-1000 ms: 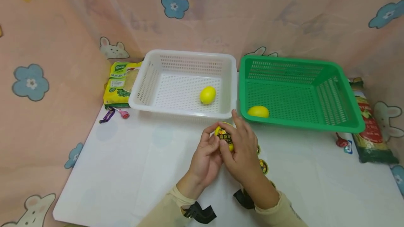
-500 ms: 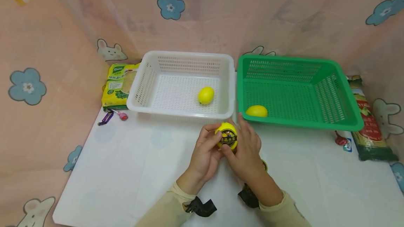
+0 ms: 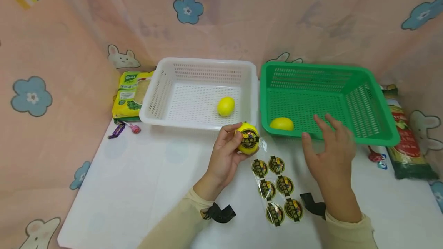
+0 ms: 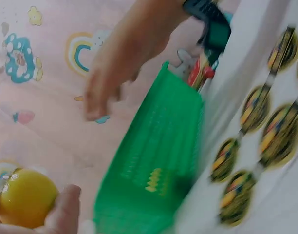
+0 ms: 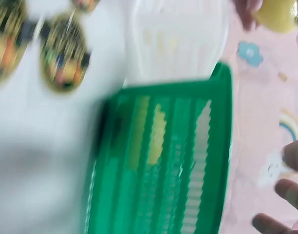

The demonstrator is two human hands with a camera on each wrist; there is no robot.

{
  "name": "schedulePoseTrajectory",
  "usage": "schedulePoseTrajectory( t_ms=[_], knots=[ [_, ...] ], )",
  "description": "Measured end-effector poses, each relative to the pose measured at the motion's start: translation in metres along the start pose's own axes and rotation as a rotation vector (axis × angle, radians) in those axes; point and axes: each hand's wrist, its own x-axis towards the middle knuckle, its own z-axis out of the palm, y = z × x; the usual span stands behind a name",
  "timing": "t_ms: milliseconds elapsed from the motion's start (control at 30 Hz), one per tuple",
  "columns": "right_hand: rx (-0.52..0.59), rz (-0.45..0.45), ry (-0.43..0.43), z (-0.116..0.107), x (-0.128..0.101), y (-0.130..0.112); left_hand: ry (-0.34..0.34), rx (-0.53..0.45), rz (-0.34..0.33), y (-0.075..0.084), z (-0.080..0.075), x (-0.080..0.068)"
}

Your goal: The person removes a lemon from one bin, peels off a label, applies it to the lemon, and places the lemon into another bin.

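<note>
Pink cloth (image 3: 235, 14) hangs behind a white table (image 3: 166, 203). Above the table's middle, the left hand (image 3: 224, 158) pinches a lemon (image 3: 246, 151) between thumb and fingers; its black-and-gold sticker (image 3: 250, 140) is on, so labelling this one looks finished. Six stickers (image 3: 285, 185) remain on a clear sheet (image 3: 272, 176) toward the near edge. Along the far edge, a white basket (image 3: 194, 103) holds a second lemon (image 3: 226, 106) and a green basket (image 3: 308, 103) a third lemon (image 3: 282, 123), neither showing a sticker. Half a second ago both hands touched the held lemon; now the right hand (image 3: 331, 156), fingers spread, is apart by the green basket, uncovering the sheet.
</note>
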Motion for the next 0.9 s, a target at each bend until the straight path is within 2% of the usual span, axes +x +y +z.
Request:
schedulePoseTrajectory(
  t_ms=[100,167,267,333,433,500,533,600,667,767,833,900],
  knots=[
    [-0.061,0.043,0.018,-0.007,0.0,0.015,-0.01,0.175,0.065,0.012,0.011,0.019],
    [-0.075,0.051,0.019,-0.007,-0.002,0.021,-0.031,0.367,0.119,0.021,0.023,0.036],
    [-0.082,0.068,0.019,-0.007,-0.004,0.025,-0.099,0.702,0.207,0.03,0.045,0.068],
    [-0.077,0.082,0.02,-0.006,-0.005,0.025,-0.15,0.962,0.225,0.03,0.063,0.093],
    [-0.075,0.111,0.015,-0.006,-0.004,0.025,-0.268,1.346,0.184,0.021,0.091,0.13],
    [-0.074,0.125,0.011,-0.006,-0.003,0.025,-0.347,1.539,0.104,0.013,0.106,0.15],
    [-0.073,0.134,0.007,-0.006,-0.003,0.024,-0.383,1.605,0.063,0.009,0.112,0.159],
    [-0.072,0.143,0.005,-0.005,-0.003,0.024,-0.432,1.658,-0.022,0.002,0.118,0.174],
    [-0.068,0.128,0.0,-0.004,-0.001,0.024,-0.452,1.66,-0.089,-0.003,0.118,0.184],
    [-0.067,0.106,0.002,-0.002,0.0,0.025,-0.482,1.65,-0.134,-0.008,0.113,0.194],
    [-0.066,0.097,0.002,-0.003,0.001,0.026,-0.508,1.616,-0.166,-0.01,0.108,0.197],
    [-0.064,0.109,0.003,-0.003,0.0,0.027,-0.536,1.567,-0.171,-0.01,0.105,0.197]
  ],
)
